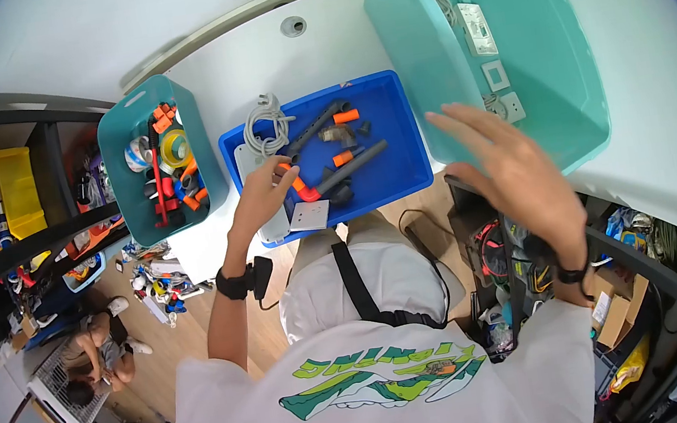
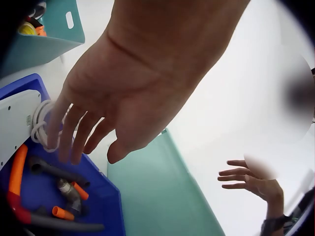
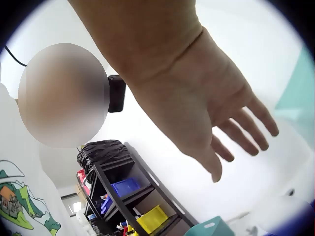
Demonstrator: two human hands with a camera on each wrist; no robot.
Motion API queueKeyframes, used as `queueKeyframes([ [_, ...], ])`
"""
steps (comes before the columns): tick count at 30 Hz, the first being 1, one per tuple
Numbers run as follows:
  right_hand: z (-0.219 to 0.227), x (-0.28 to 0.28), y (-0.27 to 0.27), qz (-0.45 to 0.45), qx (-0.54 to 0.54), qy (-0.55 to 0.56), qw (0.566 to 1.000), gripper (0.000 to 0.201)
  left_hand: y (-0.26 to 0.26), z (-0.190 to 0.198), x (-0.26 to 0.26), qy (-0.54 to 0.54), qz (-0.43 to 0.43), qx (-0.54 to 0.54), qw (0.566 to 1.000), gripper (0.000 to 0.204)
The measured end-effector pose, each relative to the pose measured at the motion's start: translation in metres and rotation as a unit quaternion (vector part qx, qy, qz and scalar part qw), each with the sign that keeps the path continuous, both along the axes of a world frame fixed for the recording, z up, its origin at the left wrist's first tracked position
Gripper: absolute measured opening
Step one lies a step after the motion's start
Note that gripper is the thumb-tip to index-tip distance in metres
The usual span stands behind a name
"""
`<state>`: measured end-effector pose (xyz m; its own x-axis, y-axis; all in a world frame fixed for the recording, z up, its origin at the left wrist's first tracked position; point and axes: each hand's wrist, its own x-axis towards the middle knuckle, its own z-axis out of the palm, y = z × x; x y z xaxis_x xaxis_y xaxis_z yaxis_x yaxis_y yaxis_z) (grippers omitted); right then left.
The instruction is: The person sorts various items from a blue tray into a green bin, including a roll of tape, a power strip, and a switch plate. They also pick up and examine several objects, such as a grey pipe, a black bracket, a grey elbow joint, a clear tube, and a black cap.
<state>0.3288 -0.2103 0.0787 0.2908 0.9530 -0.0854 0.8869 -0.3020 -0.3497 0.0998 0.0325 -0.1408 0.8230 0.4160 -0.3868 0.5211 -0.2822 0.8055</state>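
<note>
My left hand (image 1: 262, 194) hovers over the left side of a blue tray (image 1: 407, 134), its relaxed fingers holding nothing. Nearest to it are a coiled grey cable (image 1: 264, 127) with a plug, a white power strip (image 2: 15, 123) and an orange pipe (image 2: 18, 169) with a red elbow. Grey pipes (image 1: 361, 159), short orange pipe pieces (image 1: 347, 116), a metal-grey fitting (image 2: 70, 194) and a white socket plate (image 1: 309, 216) also lie in the tray. My right hand (image 1: 514, 169) is raised beside the large teal bin, fingers spread and empty.
The large teal bin (image 1: 594, 89) on the right holds a cable, a white box (image 1: 476, 28) and socket plates (image 1: 495, 75). A smaller teal bin (image 1: 112, 152) at left contains pipe fittings and tape. Shelves flank both sides; another person (image 1: 97, 353) sits at lower left.
</note>
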Motion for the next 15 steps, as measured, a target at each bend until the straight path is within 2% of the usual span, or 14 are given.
queueKeyframes([
  [4,-0.072,-0.029,0.016,-0.022,0.003,0.004,1.0,0.055,-0.004,-0.021,-0.01,0.032,-0.022,0.028,0.999,0.039],
  [6,-0.116,-0.027,0.03,-0.057,-0.027,0.027,0.998,0.057,-0.01,-0.029,-0.02,0.054,-0.009,0.08,0.995,0.039],
  [9,-0.184,-0.017,0.053,-0.101,-0.103,0.063,0.987,0.06,-0.017,-0.032,-0.035,0.087,0.001,0.1,0.991,0.039],
  [12,-0.259,-0.008,0.074,-0.123,-0.129,0.053,0.983,0.068,-0.022,-0.044,-0.052,0.093,0.021,0.121,0.988,0.04],
  [15,-0.307,-0.014,0.086,-0.16,-0.104,0.074,0.979,0.076,-0.03,-0.04,-0.064,0.093,0.033,0.132,0.986,0.041],
])
